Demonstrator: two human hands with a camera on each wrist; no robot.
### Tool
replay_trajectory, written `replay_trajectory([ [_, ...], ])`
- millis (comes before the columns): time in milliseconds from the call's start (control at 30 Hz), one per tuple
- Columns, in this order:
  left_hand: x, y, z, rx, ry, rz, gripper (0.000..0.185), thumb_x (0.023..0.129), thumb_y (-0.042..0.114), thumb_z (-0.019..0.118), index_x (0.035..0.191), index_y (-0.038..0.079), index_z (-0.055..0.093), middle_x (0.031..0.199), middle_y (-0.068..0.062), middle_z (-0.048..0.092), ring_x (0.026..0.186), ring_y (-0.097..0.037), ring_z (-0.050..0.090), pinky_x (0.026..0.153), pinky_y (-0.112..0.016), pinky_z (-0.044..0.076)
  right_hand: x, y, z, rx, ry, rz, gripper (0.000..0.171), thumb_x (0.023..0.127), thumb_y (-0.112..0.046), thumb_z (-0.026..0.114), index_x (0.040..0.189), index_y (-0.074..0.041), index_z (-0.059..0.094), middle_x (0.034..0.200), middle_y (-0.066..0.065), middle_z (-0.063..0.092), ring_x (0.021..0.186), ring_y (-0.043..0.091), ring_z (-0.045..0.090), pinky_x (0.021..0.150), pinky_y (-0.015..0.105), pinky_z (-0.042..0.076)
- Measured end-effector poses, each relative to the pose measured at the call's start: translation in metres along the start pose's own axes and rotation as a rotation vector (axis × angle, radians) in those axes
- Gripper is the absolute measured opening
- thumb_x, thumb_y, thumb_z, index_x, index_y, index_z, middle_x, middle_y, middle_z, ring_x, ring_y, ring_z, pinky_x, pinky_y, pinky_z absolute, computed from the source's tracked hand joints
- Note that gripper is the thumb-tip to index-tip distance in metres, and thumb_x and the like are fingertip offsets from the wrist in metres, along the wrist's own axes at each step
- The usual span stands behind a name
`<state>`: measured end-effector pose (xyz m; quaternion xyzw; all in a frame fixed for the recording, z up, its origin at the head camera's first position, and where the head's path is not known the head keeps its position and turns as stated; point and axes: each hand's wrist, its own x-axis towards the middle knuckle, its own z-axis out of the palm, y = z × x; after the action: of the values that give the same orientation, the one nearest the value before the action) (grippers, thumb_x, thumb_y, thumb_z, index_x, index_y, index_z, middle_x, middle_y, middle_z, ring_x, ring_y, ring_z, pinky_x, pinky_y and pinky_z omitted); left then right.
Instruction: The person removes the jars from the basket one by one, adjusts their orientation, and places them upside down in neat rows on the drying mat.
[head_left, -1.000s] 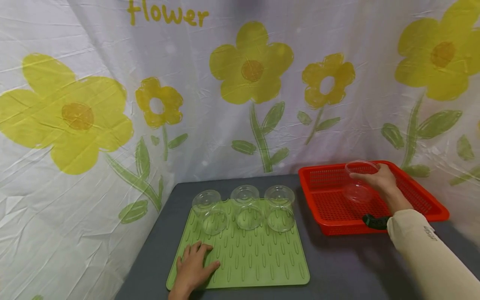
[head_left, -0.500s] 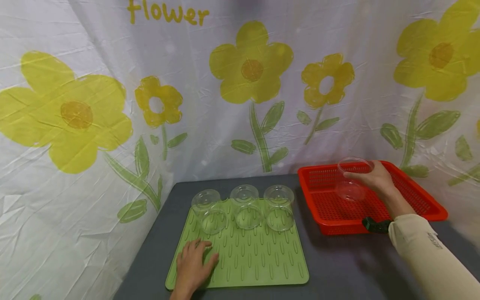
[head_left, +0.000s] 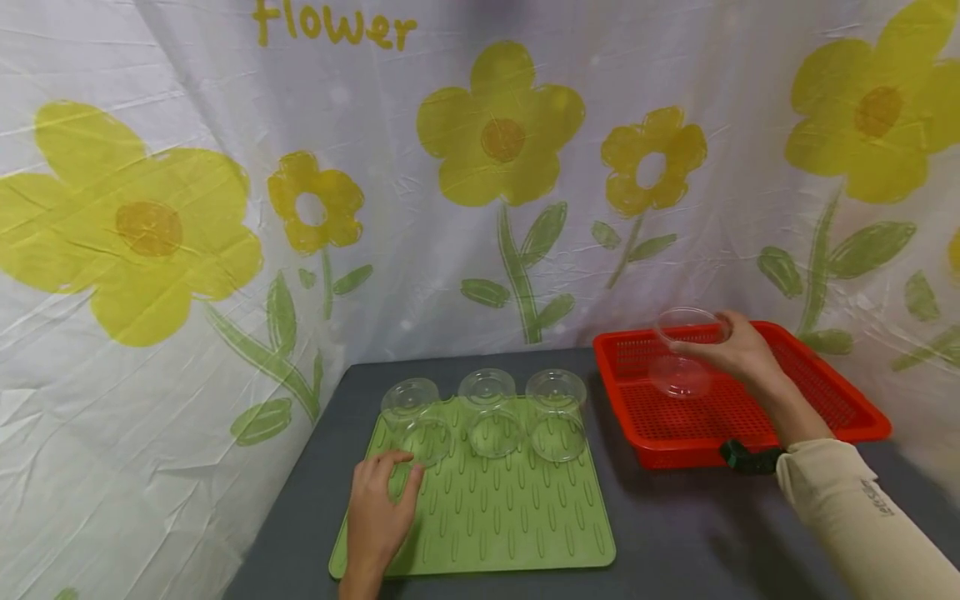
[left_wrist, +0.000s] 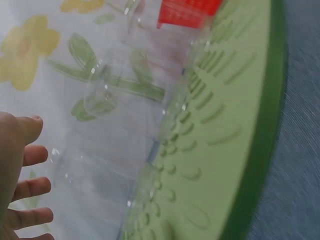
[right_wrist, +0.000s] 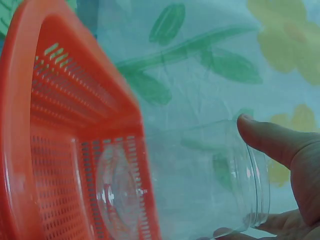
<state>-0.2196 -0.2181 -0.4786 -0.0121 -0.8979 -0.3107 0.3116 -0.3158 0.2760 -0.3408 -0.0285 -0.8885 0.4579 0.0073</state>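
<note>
My right hand (head_left: pixel 738 354) grips a clear plastic jar (head_left: pixel 679 377) near its ridged mouth, above the red basket. In the right wrist view, the thumb lies on one side of the jar (right_wrist: pixel 200 175) and fingers on the other. Three similar clear jars stand in a row at the back of the green mat (head_left: pixel 517 517): a left jar (head_left: pixel 426 443), a middle jar (head_left: pixel 495 433) and a right jar (head_left: pixel 557 437). My left hand (head_left: pixel 377 512) is over the mat's left part, fingers spread and slightly bent, close to the left jar; contact cannot be made out.
The red perforated basket (head_left: pixel 652 442) sits right of the mat on the dark grey table (head_left: pixel 675 533). A dark green object (head_left: pixel 750 458) is by my right wrist, in front of the basket. Behind the table hangs a white flower-printed cloth (head_left: pixel 405 275).
My right hand has carried the jar left and slightly upward over the basket. My left hand has lifted from the mat's lower left and moved forward toward the left jar.
</note>
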Motion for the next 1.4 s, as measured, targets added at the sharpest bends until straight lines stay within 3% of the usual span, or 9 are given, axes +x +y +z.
replay_trajectory([
  [300,0.01,0.016,-0.001,-0.114,0.102,0.098,0.025,0.089,0.019,0.08,0.111,0.011,0.073,0.12,-0.013,0.068,0.12,-0.037,0.057,0.095,-0.059,0.05,-0.012,-0.022,0.01,0.0,-0.06,-0.065,0.119,0.085,-0.058,0.076,0.164,-0.003,0.005,0.161,0.033,0.025,0.141,0.05,0.033,0.107,0.066,0.041],
  [467,0.017,0.027,0.001,-0.167,0.142,0.149,0.024,0.088,0.015,0.08,0.111,0.009,0.073,0.123,-0.015,0.068,0.121,-0.036,0.058,0.095,-0.058,0.05,-0.02,-0.036,0.016,-0.037,-0.063,-0.107,0.119,0.086,-0.058,0.076,0.163,-0.001,0.006,0.159,0.033,0.028,0.137,0.049,0.038,0.105,0.064,0.045],
  [633,0.022,0.043,0.005,-0.198,0.07,0.182,0.027,0.089,0.019,0.079,0.115,0.013,0.072,0.131,-0.014,0.065,0.126,-0.034,0.057,0.099,-0.059,0.05,-0.032,-0.048,0.026,-0.075,-0.058,-0.152,0.113,0.086,-0.056,0.077,0.161,0.001,0.015,0.15,0.032,0.042,0.128,0.045,0.048,0.099,0.059,0.051],
  [833,0.025,0.064,0.013,-0.264,-0.042,0.21,0.036,0.09,0.024,0.079,0.123,0.016,0.07,0.14,-0.01,0.061,0.135,-0.033,0.053,0.107,-0.063,0.045,-0.046,-0.062,0.039,-0.073,-0.075,-0.178,0.108,0.085,-0.055,0.078,0.162,-0.007,0.021,0.152,0.029,0.041,0.128,0.044,0.049,0.096,0.056,0.054],
  [1167,0.03,0.104,0.026,-0.368,-0.176,0.263,0.055,0.088,0.028,0.081,0.139,0.019,0.061,0.15,-0.007,0.055,0.141,-0.035,0.048,0.107,-0.065,0.044,-0.068,-0.08,0.05,-0.08,-0.1,-0.23,0.104,0.081,-0.053,0.083,0.16,-0.012,0.029,0.136,0.021,0.056,0.112,0.034,0.062,0.085,0.044,0.059],
  [1267,0.031,0.115,0.029,-0.416,-0.224,0.254,0.065,0.087,0.032,0.082,0.146,0.024,0.055,0.154,-0.005,0.051,0.144,-0.035,0.045,0.108,-0.067,0.042,-0.074,-0.085,0.057,-0.073,-0.115,-0.249,0.102,0.08,-0.051,0.084,0.159,-0.014,0.031,0.135,0.02,0.058,0.109,0.032,0.065,0.084,0.043,0.059],
  [1400,0.031,0.126,0.032,-0.487,-0.306,0.208,0.08,0.083,0.039,0.085,0.152,0.031,0.045,0.159,0.0,0.045,0.149,-0.032,0.04,0.113,-0.065,0.039,-0.081,-0.09,0.071,-0.035,-0.165,-0.274,0.101,0.08,-0.047,0.086,0.159,-0.015,0.032,0.146,0.019,0.052,0.11,0.033,0.066,0.084,0.043,0.06],
])
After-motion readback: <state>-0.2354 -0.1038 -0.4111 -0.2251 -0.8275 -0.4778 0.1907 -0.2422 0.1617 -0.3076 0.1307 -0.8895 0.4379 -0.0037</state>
